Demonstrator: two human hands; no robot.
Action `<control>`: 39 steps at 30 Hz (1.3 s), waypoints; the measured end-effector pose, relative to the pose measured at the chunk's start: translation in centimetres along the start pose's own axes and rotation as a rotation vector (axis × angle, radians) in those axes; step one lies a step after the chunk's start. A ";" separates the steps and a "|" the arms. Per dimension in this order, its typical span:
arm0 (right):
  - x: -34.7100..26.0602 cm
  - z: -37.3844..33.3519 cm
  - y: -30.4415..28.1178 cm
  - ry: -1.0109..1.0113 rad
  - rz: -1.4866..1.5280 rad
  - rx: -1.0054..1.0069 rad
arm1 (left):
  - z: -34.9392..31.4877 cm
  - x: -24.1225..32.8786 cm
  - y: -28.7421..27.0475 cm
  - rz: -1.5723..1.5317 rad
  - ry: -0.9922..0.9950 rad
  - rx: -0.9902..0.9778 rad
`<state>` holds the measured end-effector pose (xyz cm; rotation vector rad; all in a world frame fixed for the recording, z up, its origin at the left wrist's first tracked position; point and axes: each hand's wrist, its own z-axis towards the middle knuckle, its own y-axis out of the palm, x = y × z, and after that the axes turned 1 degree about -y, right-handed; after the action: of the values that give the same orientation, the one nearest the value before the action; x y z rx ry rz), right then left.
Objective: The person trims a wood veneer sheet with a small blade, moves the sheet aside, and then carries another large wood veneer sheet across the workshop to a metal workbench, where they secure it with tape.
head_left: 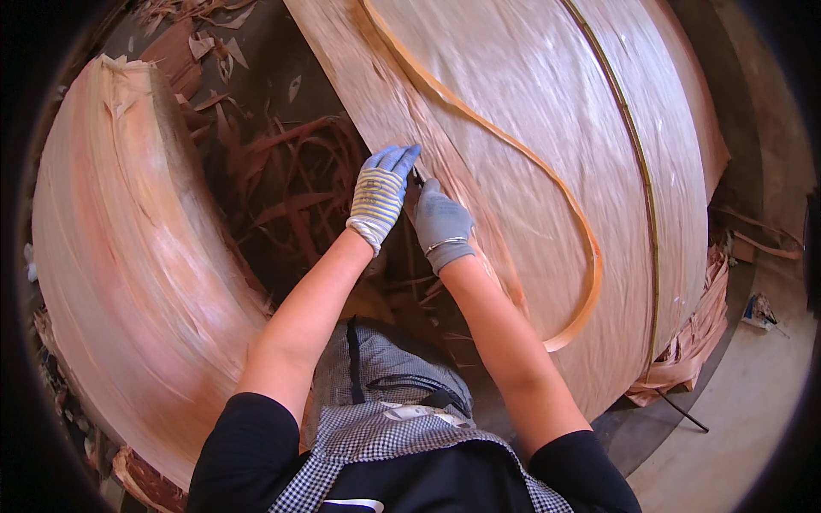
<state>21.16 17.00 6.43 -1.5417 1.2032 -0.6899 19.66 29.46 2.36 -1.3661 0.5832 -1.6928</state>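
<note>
A broad stack of pale wood veneer sheets [530, 103] spreads out in front of me and to the right. My left hand [378, 195], in a striped blue and white glove, rests at its near left edge with the fingers stretched out. Just right of it, my right hand [443, 224] in a grey glove is closed around a small dark tool [418, 178]. Only the tool's dark tip shows, so its kind is hidden. Loose, wrinkled veneer lies along the edge beside the right hand. Across the top sheet curls a long tan veneer strip [560, 184].
Another curved veneer stack [145, 256] stands on my left. Between the stacks, tangled veneer scraps [291, 188] cover the dark floor. A thin pole [647, 188] runs over the right stack. At lower right are a dark rod [684, 412] and a small box [757, 312].
</note>
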 end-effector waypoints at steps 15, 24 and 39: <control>13.7 -10.6 -0.9 -0.074 -0.159 -0.248 | -0.5 1.1 -0.4 -0.019 -0.039 -0.065; 5.5 0.4 -3.3 -0.395 -0.101 -0.064 | -0.1 1.0 -0.6 -0.142 -0.069 -0.032; 8.2 -14.1 2.8 0.047 -0.294 -0.056 | -0.4 1.3 -0.4 -0.013 -0.059 -0.062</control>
<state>10.62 4.28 7.15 -1.7785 1.0470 -0.8935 19.08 28.53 3.26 -1.4615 0.5992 -1.6510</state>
